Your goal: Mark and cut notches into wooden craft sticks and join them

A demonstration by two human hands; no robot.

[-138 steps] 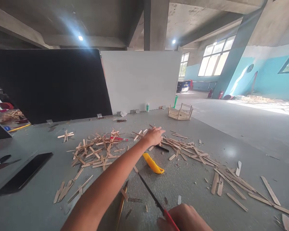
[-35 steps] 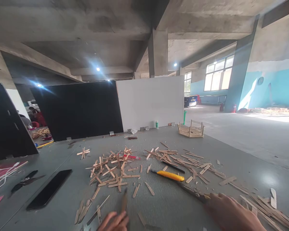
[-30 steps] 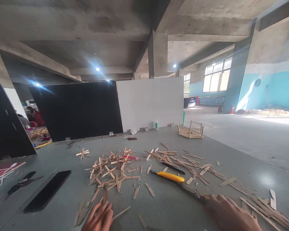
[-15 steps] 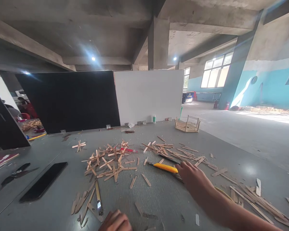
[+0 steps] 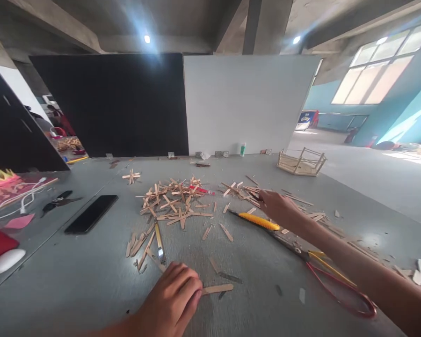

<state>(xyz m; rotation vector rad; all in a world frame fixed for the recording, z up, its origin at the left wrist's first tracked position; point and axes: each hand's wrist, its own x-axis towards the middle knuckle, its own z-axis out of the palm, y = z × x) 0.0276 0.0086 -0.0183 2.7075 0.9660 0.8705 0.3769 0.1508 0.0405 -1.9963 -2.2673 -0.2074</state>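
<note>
My left hand [image 5: 177,292] is closed at the near edge of the view, with a wooden craft stick [image 5: 218,289] poking out to the right from its fingers. My right hand [image 5: 274,205] reaches forward to the loose craft sticks [image 5: 247,193] right of centre; its fingers are curled together, and their tips are hidden. Just below that hand lies a yellow utility knife [image 5: 259,221]. Scissors [image 5: 298,250] with red and yellow handles rest beneath the right forearm. Left of centre is a heap of crossed, joined sticks [image 5: 178,201]. Another cutter [image 5: 159,241] lies above my left hand.
A phone [image 5: 91,214], keys [image 5: 58,201] and a white cable [image 5: 24,201] lie on the left. At the back are a small stick-built fenced frame [image 5: 301,163], a glue bottle [image 5: 243,150], and upright black [image 5: 126,107] and white [image 5: 245,103] boards.
My right hand has moved forward from behind the yellow knife to the loose sticks. More of my left hand now shows, with a craft stick in it. The view has tilted down.
</note>
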